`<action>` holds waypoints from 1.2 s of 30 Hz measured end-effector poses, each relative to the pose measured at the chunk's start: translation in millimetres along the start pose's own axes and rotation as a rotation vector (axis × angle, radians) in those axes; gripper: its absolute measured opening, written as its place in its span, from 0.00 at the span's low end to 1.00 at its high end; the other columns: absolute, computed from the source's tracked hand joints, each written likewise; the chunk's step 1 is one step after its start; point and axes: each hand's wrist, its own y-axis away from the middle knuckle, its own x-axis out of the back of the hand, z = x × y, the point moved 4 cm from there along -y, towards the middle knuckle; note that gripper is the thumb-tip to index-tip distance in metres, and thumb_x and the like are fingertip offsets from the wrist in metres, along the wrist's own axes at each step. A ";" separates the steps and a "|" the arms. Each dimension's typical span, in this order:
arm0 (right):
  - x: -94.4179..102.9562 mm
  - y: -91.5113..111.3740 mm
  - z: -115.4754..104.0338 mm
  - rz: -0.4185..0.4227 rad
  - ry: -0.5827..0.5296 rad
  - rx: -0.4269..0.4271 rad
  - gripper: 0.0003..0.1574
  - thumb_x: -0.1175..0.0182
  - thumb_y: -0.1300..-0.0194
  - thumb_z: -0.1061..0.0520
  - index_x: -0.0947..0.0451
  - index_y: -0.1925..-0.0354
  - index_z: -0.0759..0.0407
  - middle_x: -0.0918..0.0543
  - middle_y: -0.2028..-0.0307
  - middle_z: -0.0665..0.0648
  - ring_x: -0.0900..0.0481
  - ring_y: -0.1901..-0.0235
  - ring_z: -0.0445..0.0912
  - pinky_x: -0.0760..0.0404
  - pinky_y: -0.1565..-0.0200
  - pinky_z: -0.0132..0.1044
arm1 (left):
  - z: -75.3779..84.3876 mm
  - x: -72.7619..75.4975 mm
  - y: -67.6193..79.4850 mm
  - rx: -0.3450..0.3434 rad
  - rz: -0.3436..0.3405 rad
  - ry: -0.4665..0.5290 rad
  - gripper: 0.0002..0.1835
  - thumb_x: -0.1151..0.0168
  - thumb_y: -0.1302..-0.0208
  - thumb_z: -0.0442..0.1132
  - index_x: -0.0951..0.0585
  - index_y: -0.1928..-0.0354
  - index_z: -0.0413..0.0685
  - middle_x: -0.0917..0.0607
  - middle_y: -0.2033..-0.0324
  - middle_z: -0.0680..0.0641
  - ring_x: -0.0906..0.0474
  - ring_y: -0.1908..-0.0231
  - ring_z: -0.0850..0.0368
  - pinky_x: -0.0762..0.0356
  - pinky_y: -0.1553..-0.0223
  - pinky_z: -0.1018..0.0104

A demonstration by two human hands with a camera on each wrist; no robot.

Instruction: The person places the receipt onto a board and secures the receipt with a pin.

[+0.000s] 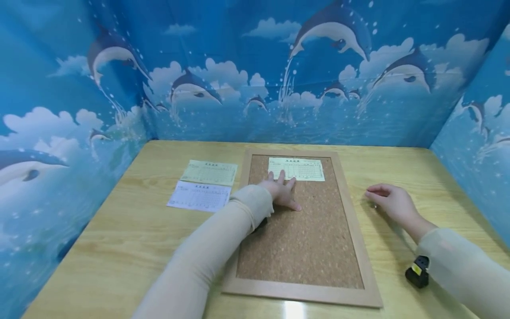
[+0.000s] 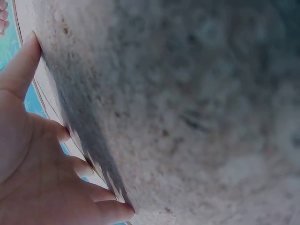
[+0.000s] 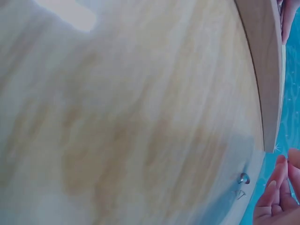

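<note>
My left hand point(image 1: 282, 191) lies with spread, straight fingers on a wood-framed corkboard point(image 1: 307, 248). Its fingertips touch the lower left of a pale green printed slip point(image 1: 303, 170) at the top of the cork. The left wrist view has this hand point(image 2: 51, 173) against the cork. To the board's right, my right hand point(image 1: 392, 204) is above the table, thumb and forefinger tips together. Whether something tiny is between those tips cannot be made out. Below the right hand point(image 3: 283, 187) in the right wrist view, small shiny metal pieces point(image 3: 243, 178) lie on the table.
Left of the board, another pale green slip point(image 1: 211, 173) and a white slip point(image 1: 201, 196) lie on the wooden table point(image 1: 119, 248). A dolphin-print curtain point(image 1: 239, 119) stands behind and at both sides. The board's frame point(image 1: 295, 290) reaches near the table's front.
</note>
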 end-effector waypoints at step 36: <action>-20.6 -37.4 -53.3 -0.079 -0.158 0.031 0.27 0.46 0.32 0.47 0.27 0.46 0.68 0.22 0.55 0.64 0.28 0.60 0.44 0.26 0.62 0.36 | -1.2 -0.7 0.7 -0.007 0.025 -0.021 0.51 0.49 0.45 0.71 0.63 0.27 0.68 0.71 0.28 0.49 0.77 0.31 0.43 0.57 0.36 0.39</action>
